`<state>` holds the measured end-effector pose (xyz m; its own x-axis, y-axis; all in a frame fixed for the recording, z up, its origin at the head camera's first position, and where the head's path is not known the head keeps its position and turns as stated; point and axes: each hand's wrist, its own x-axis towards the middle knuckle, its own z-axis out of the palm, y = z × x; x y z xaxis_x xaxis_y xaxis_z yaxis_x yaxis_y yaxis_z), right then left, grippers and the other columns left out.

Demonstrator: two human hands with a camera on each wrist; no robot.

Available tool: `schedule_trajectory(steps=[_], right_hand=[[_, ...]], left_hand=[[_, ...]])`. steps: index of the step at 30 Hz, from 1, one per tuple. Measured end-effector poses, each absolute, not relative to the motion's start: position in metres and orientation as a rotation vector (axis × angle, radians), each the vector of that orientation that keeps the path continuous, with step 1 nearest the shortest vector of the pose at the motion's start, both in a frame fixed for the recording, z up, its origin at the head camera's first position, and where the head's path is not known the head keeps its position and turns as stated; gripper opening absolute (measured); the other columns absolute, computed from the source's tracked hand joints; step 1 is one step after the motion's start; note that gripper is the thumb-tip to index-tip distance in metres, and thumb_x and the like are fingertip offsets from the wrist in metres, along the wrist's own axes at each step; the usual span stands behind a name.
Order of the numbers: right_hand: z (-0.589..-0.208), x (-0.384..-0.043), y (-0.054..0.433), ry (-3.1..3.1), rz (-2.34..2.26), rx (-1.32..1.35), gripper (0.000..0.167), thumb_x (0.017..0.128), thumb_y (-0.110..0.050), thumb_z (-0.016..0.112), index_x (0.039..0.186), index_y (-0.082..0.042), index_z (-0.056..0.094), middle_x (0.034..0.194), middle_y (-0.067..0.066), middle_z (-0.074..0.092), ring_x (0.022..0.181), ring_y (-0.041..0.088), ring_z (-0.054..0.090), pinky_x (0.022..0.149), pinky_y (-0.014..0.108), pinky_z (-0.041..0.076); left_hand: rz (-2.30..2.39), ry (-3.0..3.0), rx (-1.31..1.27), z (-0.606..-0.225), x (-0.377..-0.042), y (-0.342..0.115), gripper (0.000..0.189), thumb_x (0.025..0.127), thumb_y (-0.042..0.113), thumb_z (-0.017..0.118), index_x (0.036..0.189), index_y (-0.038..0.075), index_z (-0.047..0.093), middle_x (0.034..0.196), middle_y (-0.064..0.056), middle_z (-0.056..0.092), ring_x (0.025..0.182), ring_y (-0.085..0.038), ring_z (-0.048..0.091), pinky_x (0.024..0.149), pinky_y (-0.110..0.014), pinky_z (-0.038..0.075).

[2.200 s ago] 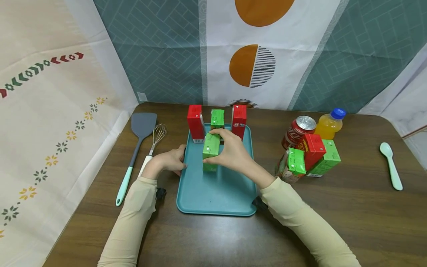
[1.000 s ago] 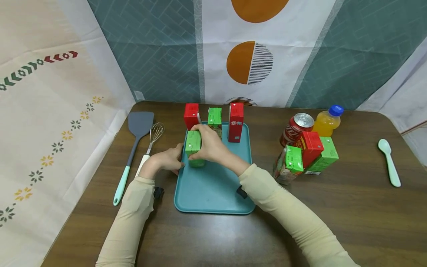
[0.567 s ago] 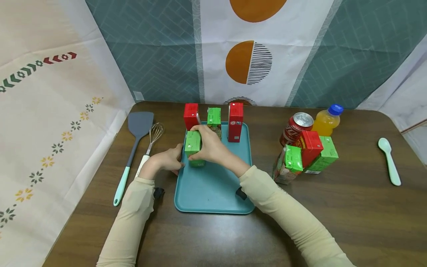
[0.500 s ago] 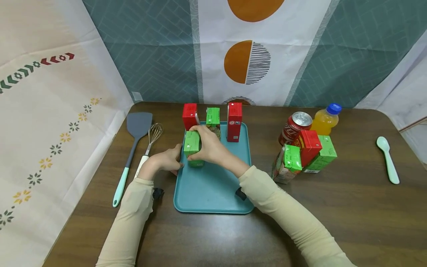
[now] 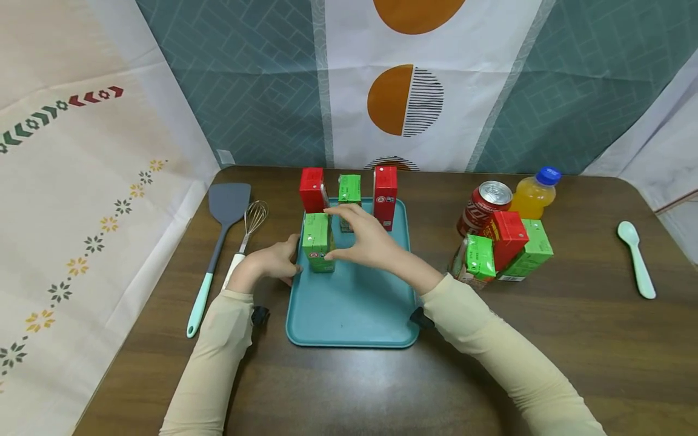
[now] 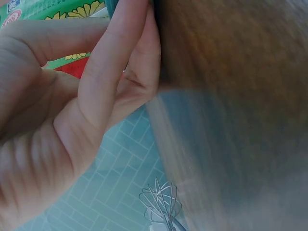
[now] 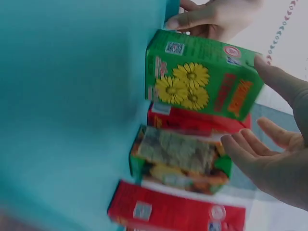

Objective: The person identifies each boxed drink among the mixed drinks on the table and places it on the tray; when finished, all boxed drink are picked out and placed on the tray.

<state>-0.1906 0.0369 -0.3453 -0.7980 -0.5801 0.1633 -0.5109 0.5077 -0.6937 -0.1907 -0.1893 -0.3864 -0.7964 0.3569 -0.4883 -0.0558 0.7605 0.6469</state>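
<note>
A green drink carton (image 5: 316,239) with yellow flowers printed on its side (image 7: 185,82) stands upright on the blue tray (image 5: 349,315), near the left rim. My right hand (image 5: 368,239) hovers just right of it, thumb and fingers spread with nothing between them. At the tray's left edge, my left hand (image 5: 272,261) pinches the rim; the left wrist view shows its fingers (image 6: 115,57) bent against the edge. Behind the carton stand a red drink carton (image 5: 312,189), another green carton (image 5: 349,189) and a second red carton (image 5: 385,197), in a row along the tray's far side.
Left of the tray lie a grey spatula (image 5: 229,203) and a whisk (image 5: 253,221). To the right stand a cola can (image 5: 482,209), an orange drink bottle (image 5: 534,197), a red carton (image 5: 507,239) and two green cartons, one in front (image 5: 480,257). A pale spoon (image 5: 637,257) lies farther right.
The right hand carried the green carton left to the tray's left side, stood it there, then let go and drew back to the right. The left hand stays at the rim.
</note>
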Motion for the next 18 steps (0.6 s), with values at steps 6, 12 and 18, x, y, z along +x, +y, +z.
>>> schedule_trajectory(steps=[6,12,18], right_hand=[[-0.337,-0.175,0.077,2.666,-1.133,-1.029,0.063,0.075,-0.027,0.078,0.131,-0.011,0.052,0.129,0.006,0.050,0.117,0.022,0.049,0.093,0.040,0.049],[-0.329,-0.155,0.121,2.687,-1.067,-1.107,0.059,0.075,-0.028,0.078,0.128,-0.013,0.055,0.128,0.003,0.052,0.116,0.018,0.050,0.089,0.039,0.052],[-0.333,-0.143,0.164,2.830,-1.109,-1.162,0.051,0.074,-0.019,0.080,0.120,-0.013,0.061,0.123,0.002,0.057,0.098,0.011,0.058,0.074,0.029,0.056]], left_hand=[[0.905,2.355,0.222,-0.387,-0.189,-0.190,0.074,0.085,-0.005,0.051,0.143,-0.010,0.005,0.124,-0.036,0.044,0.071,-0.024,0.067,0.065,-0.033,0.058],[0.919,2.348,0.210,-0.387,-0.187,-0.190,0.074,0.086,-0.004,0.051,0.143,-0.008,0.005,0.126,-0.035,0.044,0.075,-0.024,0.066,0.064,-0.032,0.058],[0.920,2.351,0.203,-0.386,-0.186,-0.188,0.075,0.087,-0.003,0.052,0.144,-0.008,0.004,0.129,-0.035,0.041,0.076,-0.024,0.066,0.064,-0.032,0.058]])
